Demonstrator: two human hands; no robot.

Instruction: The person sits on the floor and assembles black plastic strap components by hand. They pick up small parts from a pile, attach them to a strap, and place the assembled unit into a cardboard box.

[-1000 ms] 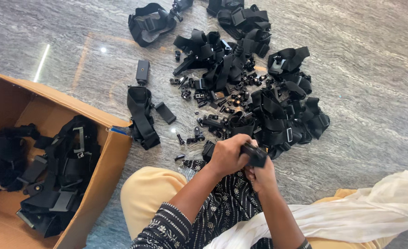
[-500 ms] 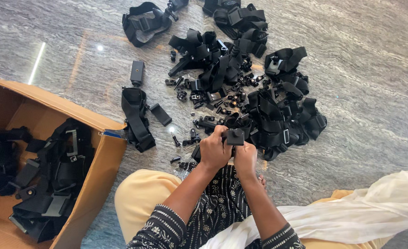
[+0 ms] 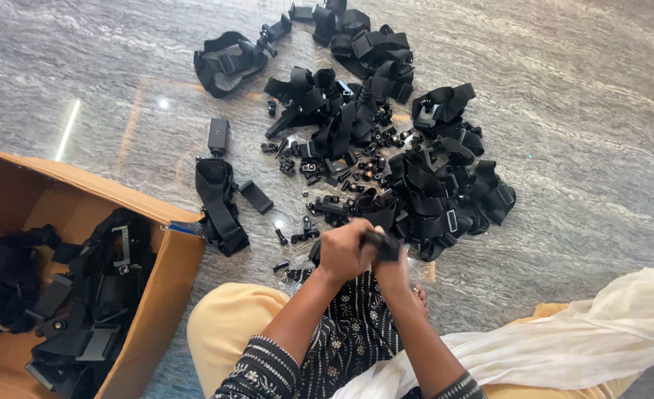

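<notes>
Here, left hand [image 3: 344, 253], right hand [image 3: 393, 272] pinching small boxy black plastic mount [image 3: 383, 244].

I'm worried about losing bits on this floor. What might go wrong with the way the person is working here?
1. Both hands, left hand and right hand, grip one small black part above the lap; if it slips it may drop into the pile of straps.
2. Loose screws and small pieces lie scattered on the stone floor near the knee; a shift could scatter them.
</notes>
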